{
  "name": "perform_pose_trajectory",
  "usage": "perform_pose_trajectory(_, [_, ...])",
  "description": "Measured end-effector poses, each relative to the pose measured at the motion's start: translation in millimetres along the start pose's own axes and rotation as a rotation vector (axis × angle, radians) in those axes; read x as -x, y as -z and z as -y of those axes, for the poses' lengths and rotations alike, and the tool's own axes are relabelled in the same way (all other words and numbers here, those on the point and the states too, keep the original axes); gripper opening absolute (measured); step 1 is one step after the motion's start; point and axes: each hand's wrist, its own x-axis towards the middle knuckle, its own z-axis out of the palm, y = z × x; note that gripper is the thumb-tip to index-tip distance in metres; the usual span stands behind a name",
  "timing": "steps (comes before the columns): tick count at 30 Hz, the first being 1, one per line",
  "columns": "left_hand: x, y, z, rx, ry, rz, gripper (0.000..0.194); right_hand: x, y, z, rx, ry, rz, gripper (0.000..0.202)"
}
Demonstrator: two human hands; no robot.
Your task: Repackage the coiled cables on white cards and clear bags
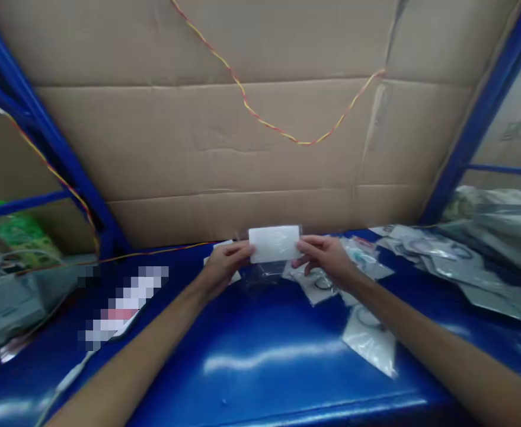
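Between my two hands, a white card (pixel 274 244) in a clear plastic bag (pixel 264 274) is held up above the far part of the blue table. My left hand (pixel 225 263) pinches its left edge between thumb and fingers. On the opposite edge, my right hand (pixel 325 256) grips with thumb and forefinger, the other fingers curled below. The lower part of the bag hangs loose under the card. Behind and below my right hand lie clear packets (pixel 320 286) with dark rings or cords on white cards. Another such packet (pixel 370 338) rests nearer, under my right forearm.
More flat packets (pixel 451 255) are piled at the right. A pixelated device with a white cable (pixel 71 375) lies at the left, near a green box (pixel 24 234). Cardboard (pixel 242 166) stands behind the blue tabletop (pixel 260 338), with a red-yellow wire (pixel 304 143) hanging across it.
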Motion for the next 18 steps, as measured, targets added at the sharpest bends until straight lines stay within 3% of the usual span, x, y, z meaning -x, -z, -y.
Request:
perform_pose_trajectory(5, [-1.4,3.7,-1.5,-0.052,-0.015,-0.062,0.042,1.4,-2.3,-1.6,-0.002,-0.010,0.020,0.036])
perform_pose_trajectory(11, [-3.8,10.1,-7.3,0.040,0.007,-0.090,0.041,-0.3,1.2,-0.7,-0.027,-0.012,-0.027,0.038])
perform_pose_trajectory(15, [-16.3,37.2,-15.6,-0.111,-0.120,-0.361,0.031,-5.6,13.9,5.6,-0.029,0.051,-0.179,0.031])
perform_pose_trajectory(18, [-27.4,65.7,-19.4,-0.221,-0.154,-0.499,0.025,-9.6,21.4,7.6,-0.035,0.121,-0.275,0.031])
